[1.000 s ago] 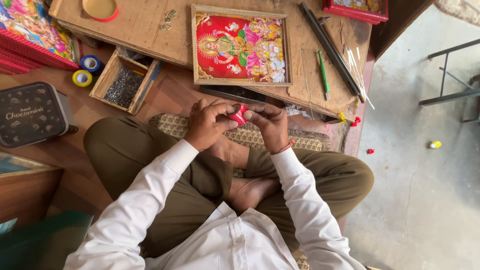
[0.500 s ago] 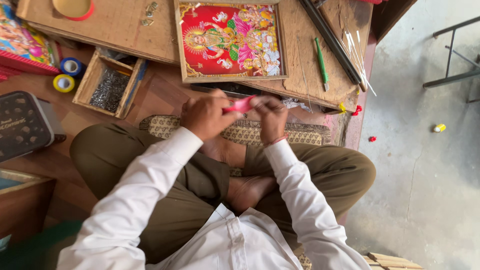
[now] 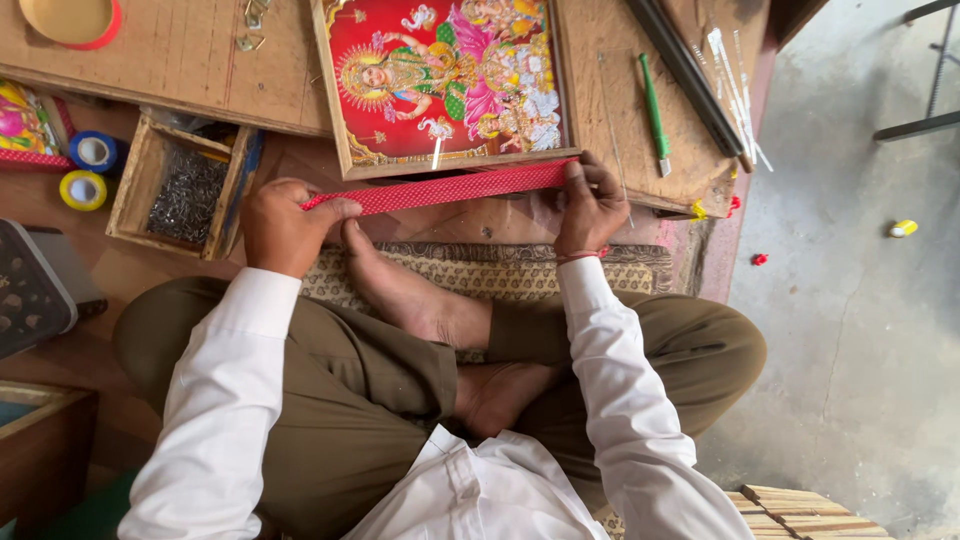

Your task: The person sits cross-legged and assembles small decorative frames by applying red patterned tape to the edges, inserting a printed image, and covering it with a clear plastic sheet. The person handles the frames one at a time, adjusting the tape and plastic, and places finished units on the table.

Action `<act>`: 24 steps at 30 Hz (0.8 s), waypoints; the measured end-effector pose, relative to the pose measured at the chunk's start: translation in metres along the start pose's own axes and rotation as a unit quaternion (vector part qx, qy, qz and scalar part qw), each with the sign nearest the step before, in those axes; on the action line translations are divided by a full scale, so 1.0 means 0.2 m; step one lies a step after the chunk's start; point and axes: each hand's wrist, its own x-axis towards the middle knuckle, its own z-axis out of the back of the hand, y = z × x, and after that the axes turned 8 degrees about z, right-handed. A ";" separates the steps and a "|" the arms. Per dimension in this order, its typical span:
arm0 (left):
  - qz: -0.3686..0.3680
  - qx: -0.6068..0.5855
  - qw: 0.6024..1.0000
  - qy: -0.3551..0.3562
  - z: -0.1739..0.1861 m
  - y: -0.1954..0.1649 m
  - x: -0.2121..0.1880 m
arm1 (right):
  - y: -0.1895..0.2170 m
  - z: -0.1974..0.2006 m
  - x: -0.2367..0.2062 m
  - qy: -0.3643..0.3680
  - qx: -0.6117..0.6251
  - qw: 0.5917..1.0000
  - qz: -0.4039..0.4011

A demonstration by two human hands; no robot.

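Seated cross-legged on a patterned woven mat (image 3: 480, 268), white sleeves, olive trousers, bare feet. Both hands stretching a long red dotted strip of tape/ribbon (image 3: 440, 190) taut, running just below and along the lower edge of a wood-framed bright red devotional picture (image 3: 445, 85), close to it, touching or not can't tell. Left hand (image 3: 285, 225) curled, thumb and fingertips pinched shut on the strip's left end, near the toes of one foot. Right hand (image 3: 592, 205) w/ fingers bent down over the strip's right end, pressing/pinching it at the frame's lower right corner; red thread at that wrist. Frame lying on a low wooden work board (image 3: 190, 60). Left of the left hand, just beside: small open wooden box filled w/ dark nails (image 3: 185, 190). Further left: blue tape roll (image 3: 95, 150) and yellow tape roll (image 3: 82, 188), near each other. On the board, right of the frame: green-handled pen-like tool (image 3: 654, 110), long black rods (image 3: 690, 75), clear thin sticks (image 3: 735, 80). Top left: round yellow dish w/ red rim (image 3: 72, 20). Grey concrete floor (image 3: 850, 300) at right w/ small red and yellow bits.
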 end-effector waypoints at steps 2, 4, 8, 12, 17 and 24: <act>-0.029 -0.099 0.995 -0.017 -0.01 0.01 0.01 | 0.02 -0.01 0.00 0.010 0.011 1.000 0.009; -0.033 -0.189 0.981 -0.001 -0.02 0.01 0.01 | 0.05 -0.01 0.00 0.006 -0.002 1.000 0.006; 0.004 -0.215 0.976 0.037 -0.02 0.00 0.01 | 0.07 -0.04 -0.01 -0.004 -0.019 1.000 0.000; -0.043 -0.187 0.981 0.025 -0.02 -0.02 -0.01 | 0.08 -0.04 0.00 -0.008 -0.032 0.999 -0.016; -0.037 -0.171 0.985 0.010 -0.03 -0.03 -0.01 | 0.09 -0.05 -0.02 0.001 -0.022 1.000 0.021; -0.033 -0.168 0.985 0.019 -0.02 -0.02 0.02 | 0.08 -0.07 -0.01 0.006 -0.040 0.999 0.023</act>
